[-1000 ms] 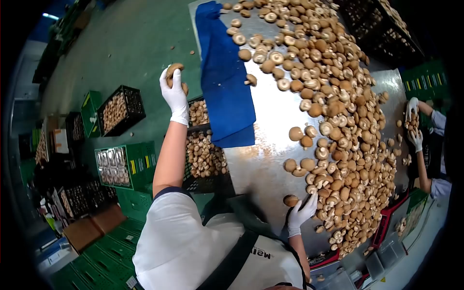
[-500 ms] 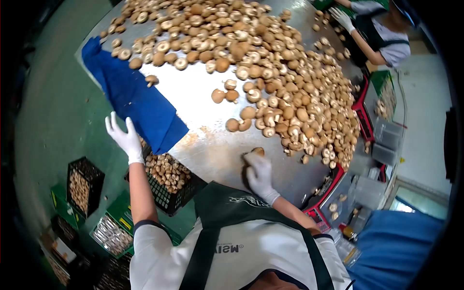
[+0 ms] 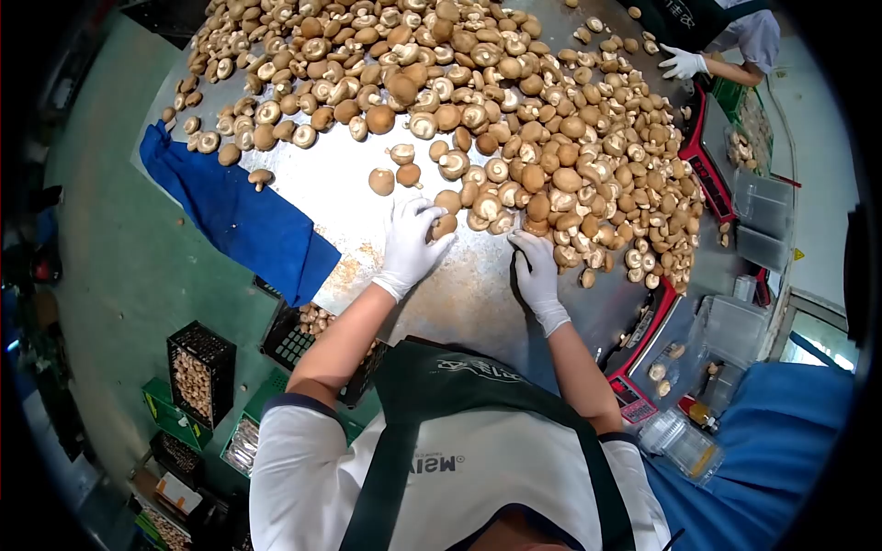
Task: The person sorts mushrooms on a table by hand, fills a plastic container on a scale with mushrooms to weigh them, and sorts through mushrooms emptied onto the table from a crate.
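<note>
Brown-capped mushrooms (image 3: pixel 565 179) with pale stems lie heaped over a metal table (image 3: pixel 441 308). My left hand (image 3: pixel 411 241), in a white glove, has its thumb and fingers closed round a mushroom (image 3: pixel 444 226) at the near edge of the heap. Another mushroom (image 3: pixel 447 202) touches its fingertips. To the right, my gloved right hand (image 3: pixel 536 271) has its fingers curled against a brown mushroom (image 3: pixel 536 226); the palm side is hidden. A few loose mushrooms (image 3: pixel 381 182) lie just beyond my left hand.
A blue cloth (image 3: pixel 243 220) hangs over the table's left edge. Below it stand black crates (image 3: pixel 200 372) of mushrooms. Red scales (image 3: pixel 643 335) and clear plastic boxes (image 3: pixel 684 445) line the right side. Another person's gloved hand (image 3: pixel 683 63) is at the far right.
My left hand has swung from beside the blue cloth onto the mushrooms. My right hand has moved forward to the heap's edge. The co-worker's hand has shifted right.
</note>
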Tool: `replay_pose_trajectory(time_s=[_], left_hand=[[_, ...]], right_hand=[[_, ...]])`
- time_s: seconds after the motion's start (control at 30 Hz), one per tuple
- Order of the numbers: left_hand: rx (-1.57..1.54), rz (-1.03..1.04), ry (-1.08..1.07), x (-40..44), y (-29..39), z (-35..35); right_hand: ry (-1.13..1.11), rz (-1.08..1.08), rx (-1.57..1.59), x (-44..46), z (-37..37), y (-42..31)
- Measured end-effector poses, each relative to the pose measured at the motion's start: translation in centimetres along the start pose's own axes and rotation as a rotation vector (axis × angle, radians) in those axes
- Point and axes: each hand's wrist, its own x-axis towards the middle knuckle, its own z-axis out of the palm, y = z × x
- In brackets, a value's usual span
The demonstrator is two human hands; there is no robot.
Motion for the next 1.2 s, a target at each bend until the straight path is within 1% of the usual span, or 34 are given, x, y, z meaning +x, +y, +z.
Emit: replay_pose_trajectory(time_s=[0.03,0.1,0.13,0.17,0.23,0.27,0.3,0.33,0.37,0.4,0.43,0.47,0.5,0.57,0.6,0.67,0.7,0.73,0.77,0.83,0.87,0.9,0.97,1.03,1.07,1.17,1.2], left_hand=[[0.021,0.004,0.036,-0.2,0.2,-0.2],[-0.227,-0.043,0.169,-0.9,0.6,-0.9],[-0.337,-0.072,0.247,-1.5,0.7,-1.8],[-0.444,-0.193,0.336,-2.4,1.0,-2.8],[-0.295,-0.365,0.485,-3.9,0.6,-8.1],[-0.243,-0.373,0.688,-4.3,-0.9,-10.2],[-0.058,-0.39,0.787,-5.3,-2.8,-12.6],[0.024,-0.419,0.915,-6.5,-5.3,-14.5],[0.064,-0.519,0.991,-7.8,-7.4,-16.4],[0.075,-0.562,1.062,-9.1,-9.8,-17.9],[0.114,-0.624,1.052,-10.9,-12.4,-19.0],[0.237,-0.708,0.951,-13.0,-15.5,-19.6],[0.34,-0.779,0.947,-13.7,-16.6,-19.7],[0.288,-0.635,0.985,-13.0,-16.1,-19.3],[0.313,-0.583,0.931,-11.8,-16.1,-18.6],[0.376,-0.483,0.837,-8.8,-15.4,-17.6],[0.324,-0.4,0.824,-6.7,-15.6,-16.9],[0.299,-0.376,0.821,-4.3,-16.0,-16.6],[0.273,-0.351,0.814,-1.7,-16.5,-16.0],[0.241,-0.375,0.804,3.3,-19.2,-15.2],[0.18,-0.446,0.77,5.6,-20.6,-15.0],[0.187,-0.477,0.774,7.9,-22.4,-14.6],[0.271,-0.609,0.679,11.9,-22.7,-14.6],[0.127,-0.551,0.543,15.0,-22.2,-13.6],[0.065,-0.54,0.448,16.2,-21.6,-13.0],[0.061,-0.657,0.335,18.8,-17.9,-10.9],[-0.019,-0.62,0.323,19.5,-18.0,-10.4]], right_hand=[[0.02,0.016,0.003,-0.2,0.1,-0.1],[0.049,0.021,0.018,-0.3,0.6,-0.6],[0.104,-0.001,0.007,-0.7,1.2,-0.4],[0.124,-0.017,0.006,-0.8,1.2,-0.8],[0.111,-0.021,0.015,-0.9,0.9,-2.2],[0.092,-0.016,0.027,-1.3,1.0,-2.6],[0.091,0.001,0.016,-1.7,0.6,-2.7],[0.089,-0.027,0.006,-2.1,0.3,-3.3],[0.092,-0.052,-0.005,-2.7,0.2,-3.1],[0.085,-0.051,0.022,-3.2,0.0,-3.4],[0.079,-0.048,0.051,-3.8,-0.2,-3.8],[0.067,-0.018,0.076,-4.5,-0.2,-3.7],[0.07,0.02,0.081,-5.4,-0.2,-3.7],[0.055,0.126,0.102,-6.9,-0.6,-3.8],[0.057,0.193,0.138,-8.0,-0.5,-3.1],[0.13,0.377,0.296,-9.7,-0.4,-2.5],[0.164,0.465,0.38,-10.4,-0.4,-2.4],[0.189,0.529,0.4,-10.8,-0.8,-2.3],[0.252,0.6,0.502,-11.4,-0.6,-1.4],[0.339,0.766,0.697,-11.4,-1.6,-0.6],[0.388,0.824,0.775,-11.4,-1.9,0.4],[0.455,0.915,0.892,-10.9,-2.5,0.6],[0.562,0.985,1.202,-10.1,-3.6,1.7],[0.575,0.984,1.421,-8.3,-4.6,2.8],[0.581,0.973,1.477,-7.1,-5.1,2.6],[0.547,0.971,1.546,-4.0,-5.8,4.4],[0.498,0.979,1.558,-3.2,-6.1,4.9]])
